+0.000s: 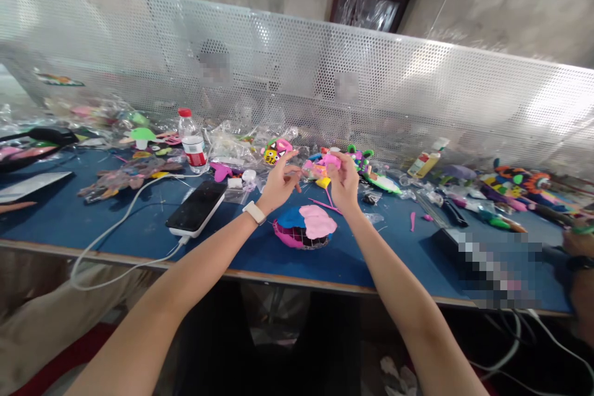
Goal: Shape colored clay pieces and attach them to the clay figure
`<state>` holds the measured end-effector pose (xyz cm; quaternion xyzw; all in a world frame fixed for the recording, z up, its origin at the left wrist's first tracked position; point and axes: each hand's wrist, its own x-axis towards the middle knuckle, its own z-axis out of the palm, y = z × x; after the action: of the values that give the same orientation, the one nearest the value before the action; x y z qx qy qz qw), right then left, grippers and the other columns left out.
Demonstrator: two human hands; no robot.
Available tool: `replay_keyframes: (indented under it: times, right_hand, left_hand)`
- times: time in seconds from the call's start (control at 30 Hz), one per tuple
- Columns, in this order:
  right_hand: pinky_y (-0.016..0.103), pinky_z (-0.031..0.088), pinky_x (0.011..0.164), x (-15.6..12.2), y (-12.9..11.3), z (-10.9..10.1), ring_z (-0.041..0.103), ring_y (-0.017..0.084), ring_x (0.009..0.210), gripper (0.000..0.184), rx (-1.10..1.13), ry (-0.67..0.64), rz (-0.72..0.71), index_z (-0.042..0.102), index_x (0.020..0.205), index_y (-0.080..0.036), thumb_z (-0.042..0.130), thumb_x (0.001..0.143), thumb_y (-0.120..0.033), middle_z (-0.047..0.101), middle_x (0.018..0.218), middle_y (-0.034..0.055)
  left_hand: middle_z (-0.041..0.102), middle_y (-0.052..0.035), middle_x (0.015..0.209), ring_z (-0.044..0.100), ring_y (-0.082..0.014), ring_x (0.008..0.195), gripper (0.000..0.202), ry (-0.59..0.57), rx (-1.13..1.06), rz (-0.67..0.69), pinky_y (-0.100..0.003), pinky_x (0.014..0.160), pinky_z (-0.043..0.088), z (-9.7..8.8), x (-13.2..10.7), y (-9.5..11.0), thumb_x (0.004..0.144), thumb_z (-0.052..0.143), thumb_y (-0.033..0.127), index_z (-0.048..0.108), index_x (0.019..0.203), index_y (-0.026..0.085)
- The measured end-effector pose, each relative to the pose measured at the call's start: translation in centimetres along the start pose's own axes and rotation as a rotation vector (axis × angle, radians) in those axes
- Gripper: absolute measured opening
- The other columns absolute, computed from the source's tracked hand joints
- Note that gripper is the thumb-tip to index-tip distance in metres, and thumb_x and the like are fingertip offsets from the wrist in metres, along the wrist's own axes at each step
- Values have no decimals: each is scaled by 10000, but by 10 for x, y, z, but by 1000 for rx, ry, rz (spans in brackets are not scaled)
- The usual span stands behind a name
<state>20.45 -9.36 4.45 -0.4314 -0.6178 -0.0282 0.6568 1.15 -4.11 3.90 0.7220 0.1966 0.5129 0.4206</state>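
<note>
My right hand [344, 182] pinches a lump of bright pink clay [330, 161] above the table. Opposite it, my left hand [280, 185] has its fingers apart and holds nothing that I can see; a pale watch is on that wrist. Below and between both hands sits a rounded wire-mesh form [301, 236], partly covered with blue clay [291, 217], light pink clay [318, 221] and magenta clay. Just beyond it lie thin pink sticks [325, 203]. A yellow cat-face figure [277, 153] is behind my left hand.
A phone on a white power bank [197, 207] lies to the left, its white cable running over the table edge. A red-capped bottle [192, 145] stands behind. Plastic wrap and colourful clay figures line the perforated metal screen [288, 68]. Another person's arm shows at far right.
</note>
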Motion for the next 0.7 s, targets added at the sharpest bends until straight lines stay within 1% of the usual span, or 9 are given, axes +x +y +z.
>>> replay_keyframes:
  times: [0.1, 0.2, 0.27, 0.37, 0.4, 0.47, 0.57, 0.63, 0.7]
  right_hand:
    - [447, 592, 945, 2, 4, 2, 685, 245, 1053, 348, 90, 4, 50, 606, 1256, -277, 524, 1038, -535, 667, 1174, 88]
    - [450, 615, 893, 2, 7, 4, 697, 235, 1002, 384, 217, -33, 111, 519, 1349, -320, 449, 1052, -553, 640, 1179, 79]
    - [446, 618, 868, 2, 8, 5, 691, 230, 958, 450, 227, -66, 136, 466, 1404, -333, 515, 1023, -567, 630, 1153, 72]
    - [409, 610, 789, 1, 7, 3, 666, 213, 854, 534, 138, -52, 157, 474, 1390, -311, 656, 956, -563, 623, 1070, 57]
    - [397, 603, 752, 1, 7, 3, 656, 205, 802, 512, 111, -48, 163, 491, 1366, -300, 656, 958, -561, 624, 1022, 48]
    - [384, 584, 695, 0, 5, 2, 631, 194, 697, 424, 95, -55, 165, 512, 1314, -283, 593, 998, -554, 619, 878, 19]
    - [370, 565, 663, -3, 2, 1, 596, 183, 580, 322, 131, -111, 166, 519, 1249, -274, 483, 1057, -530, 580, 673, -40]
    - [361, 565, 662, -4, 0, 1, 594, 174, 552, 291, 138, -145, 175, 532, 1194, -273, 453, 1072, -525, 582, 633, -52]
    - [365, 586, 681, -5, -1, 2, 637, 175, 591, 293, 144, -165, 200, 544, 1158, -272, 464, 1066, -538, 640, 701, -26]
  left_hand:
    - [753, -104, 1094, 689, -130, 593, 492, 19, 30, 10, -268, 565, 543, -1, 1, 1, 977, 666, 408, 546, 1419, 226]
    - [758, -109, 1090, 690, -126, 597, 399, 32, 62, 11, -254, 547, 527, -1, 2, 1, 954, 692, 439, 637, 1255, 182]
    - [758, -110, 1096, 689, -126, 597, 376, 44, 64, -2, -248, 529, 517, 0, 2, -1, 931, 714, 468, 664, 1157, 171]
    - [755, -94, 1046, 706, -147, 636, 385, 59, 49, -22, -259, 548, 537, 1, 2, -5, 892, 749, 504, 675, 1073, 172]
    - [752, -85, 1006, 714, -159, 663, 390, 65, 45, -20, -269, 573, 552, 1, 2, -6, 880, 760, 508, 675, 1061, 173]
    - [744, -68, 922, 725, -182, 725, 391, 81, 55, -1, -292, 642, 573, 1, 2, -8, 856, 787, 502, 675, 1039, 175]
    - [728, -51, 847, 711, -192, 782, 363, 88, 94, 28, -308, 718, 565, 1, 2, -9, 845, 802, 499, 666, 960, 183]
    - [709, -40, 824, 683, -182, 766, 366, 84, 124, 39, -302, 710, 546, 1, 2, -7, 860, 779, 530, 641, 892, 192]
    - [683, -27, 811, 655, -172, 741, 390, 82, 151, 48, -292, 683, 523, 1, 2, -6, 880, 748, 562, 608, 849, 199]
